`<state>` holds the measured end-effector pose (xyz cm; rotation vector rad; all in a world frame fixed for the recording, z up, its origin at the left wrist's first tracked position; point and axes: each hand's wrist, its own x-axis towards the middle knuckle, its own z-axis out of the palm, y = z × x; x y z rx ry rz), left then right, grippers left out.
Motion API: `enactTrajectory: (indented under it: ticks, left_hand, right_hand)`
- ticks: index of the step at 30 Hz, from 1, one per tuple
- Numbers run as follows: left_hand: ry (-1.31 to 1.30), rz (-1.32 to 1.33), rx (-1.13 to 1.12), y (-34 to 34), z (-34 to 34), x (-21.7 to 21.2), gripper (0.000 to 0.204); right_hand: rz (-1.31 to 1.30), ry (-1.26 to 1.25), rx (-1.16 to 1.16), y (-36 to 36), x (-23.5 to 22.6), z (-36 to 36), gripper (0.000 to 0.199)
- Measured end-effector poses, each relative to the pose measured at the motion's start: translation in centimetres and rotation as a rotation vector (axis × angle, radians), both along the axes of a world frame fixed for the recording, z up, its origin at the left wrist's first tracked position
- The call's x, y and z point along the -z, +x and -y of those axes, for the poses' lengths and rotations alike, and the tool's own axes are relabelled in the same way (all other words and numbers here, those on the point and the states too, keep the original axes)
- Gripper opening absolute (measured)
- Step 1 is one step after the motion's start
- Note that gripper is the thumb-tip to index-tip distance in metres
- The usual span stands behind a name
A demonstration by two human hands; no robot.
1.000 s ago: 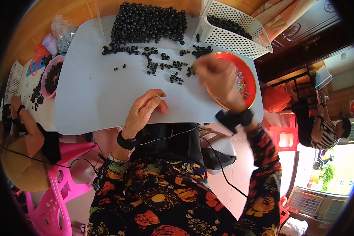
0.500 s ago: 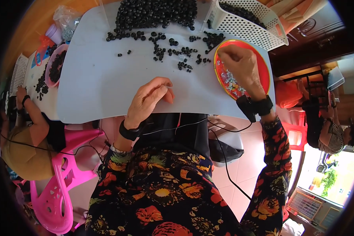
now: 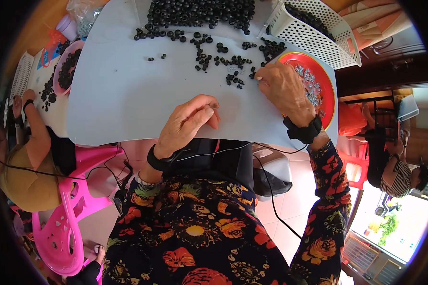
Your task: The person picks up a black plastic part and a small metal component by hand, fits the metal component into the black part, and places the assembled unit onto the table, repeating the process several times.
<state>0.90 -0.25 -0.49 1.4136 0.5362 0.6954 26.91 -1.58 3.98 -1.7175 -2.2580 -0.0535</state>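
My right hand (image 3: pixel 288 95) is over the left rim of a round red plate (image 3: pixel 326 85), its fingers pinched together. Whatever its fingertips may hold is too small to name. Small shiny clear pieces (image 3: pixel 311 87) lie in the plate, partly hidden by that hand. Near the front edge of the pale grey table (image 3: pixel 119 95), my left hand (image 3: pixel 185 124) is closed, thumb against curled fingers. Its contents, if any, are hidden. Small black beads (image 3: pixel 234 80) lie scattered between and beyond my hands. At the far edge spreads a dense pile of larger black beads (image 3: pixel 202 13).
A white perforated basket (image 3: pixel 335 46) of black pieces stands at the far right. To the left, another person's hand (image 3: pixel 28 96) is beside a pink bowl (image 3: pixel 58 85) of black beads. A pink chair (image 3: pixel 57 242) stands below there. Thin cables (image 3: pixel 271 197) hang below the table edge.
My right hand has moved left from above the pieces in the plate to its left rim, still pinched. My left hand keeps its curled pose. The view has shifted slightly.
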Motion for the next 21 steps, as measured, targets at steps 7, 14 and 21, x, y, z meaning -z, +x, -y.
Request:
enactTrajectory:
  ticks: [7, 14, 21]
  left_hand:
    - [0.01, 0.001, -0.008, 0.2, 0.1, -0.1, 0.021]
    - [0.002, -0.017, 0.019, -0.1, 0.0, -0.2, 0.02]
    - [0.019, -0.032, 0.025, -0.2, 0.1, -0.1, 0.02]
  right_hand:
    - [0.219, -0.118, 0.077, -0.9, -0.3, 0.0, 0.011]
    - [0.258, -0.082, 0.072, -1.1, 0.0, -0.2, 0.011]
    - [0.078, -0.12, 0.047, -3.1, -0.8, 0.9, 0.009]
